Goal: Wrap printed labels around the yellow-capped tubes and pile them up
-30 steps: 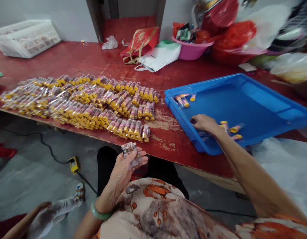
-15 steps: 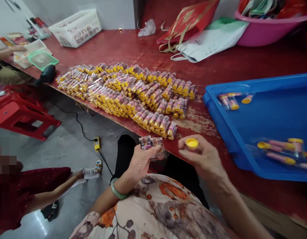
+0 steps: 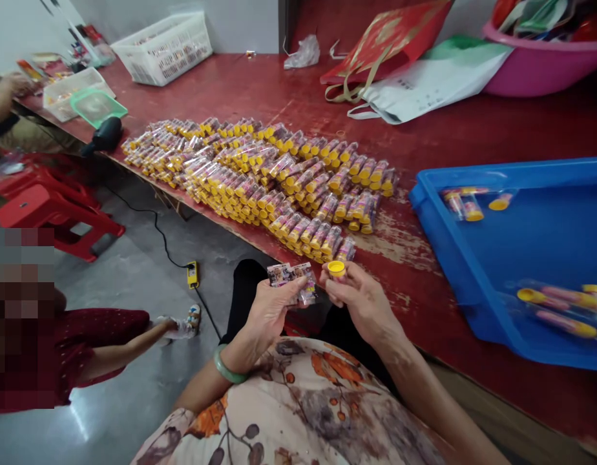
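Note:
My left hand is closed on small printed packets, held in front of my lap with their faces up. Just to the right, my right hand grips a small tube with a yellow cap, cap end upward; the rest of the tube is mostly hidden by my fingers. The two hands are close but apart. Beyond them, a large heap of clear tubes with yellow caps and pink contents lies stacked along the table edge.
On the right stands a blue tray with several loose tubes. Farther back are a white basket, bags and a pink basin. At left are red stools, a person in dark red and another person's arm.
My right hand has moved left with the yellow-capped tube, coming near the packets. My left hand keeps hold of them. The view has shifted slightly, and the person at left has moved.

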Motion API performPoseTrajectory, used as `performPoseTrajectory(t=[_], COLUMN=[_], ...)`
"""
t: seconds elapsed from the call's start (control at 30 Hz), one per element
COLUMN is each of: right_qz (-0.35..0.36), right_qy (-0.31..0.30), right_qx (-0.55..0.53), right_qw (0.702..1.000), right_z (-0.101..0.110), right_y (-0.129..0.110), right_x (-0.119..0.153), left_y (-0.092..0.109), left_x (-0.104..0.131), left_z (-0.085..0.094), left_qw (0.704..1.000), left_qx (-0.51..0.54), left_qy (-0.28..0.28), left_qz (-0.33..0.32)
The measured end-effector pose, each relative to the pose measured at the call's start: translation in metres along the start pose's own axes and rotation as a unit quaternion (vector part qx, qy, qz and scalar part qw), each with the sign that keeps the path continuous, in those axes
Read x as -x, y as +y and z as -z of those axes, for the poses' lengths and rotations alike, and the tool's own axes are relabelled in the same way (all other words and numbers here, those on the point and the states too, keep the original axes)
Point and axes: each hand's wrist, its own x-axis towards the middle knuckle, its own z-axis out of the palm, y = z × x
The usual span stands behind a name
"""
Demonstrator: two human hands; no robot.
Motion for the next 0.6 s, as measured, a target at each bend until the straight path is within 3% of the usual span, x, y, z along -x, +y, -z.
performPoseTrajectory(t=[0.13,0.3,0.6], right_qz=[0.029,0.078,0.090], right_qy=[-0.038,-0.016,-0.017], right_qx=[0.004,0.043,-0.057], right_qw=[0.999,0.996,0.994], right_z=[0.007,0.017,0.013], right_y=[0.001,-0.005,-0.007], right_x=[0.006,0.012,0.029], left_y=[0.003,0.006,0.005], left_x=[-0.002,0.000,-0.001], left_z=[0.003,0.004,0.003], left_qw=[1.000,1.000,0.998], left_qx=[0.012,0.020,0.037], left_qy=[0.011,0.023,0.050], left_qz=[-0.007,-0.004,-0.012])
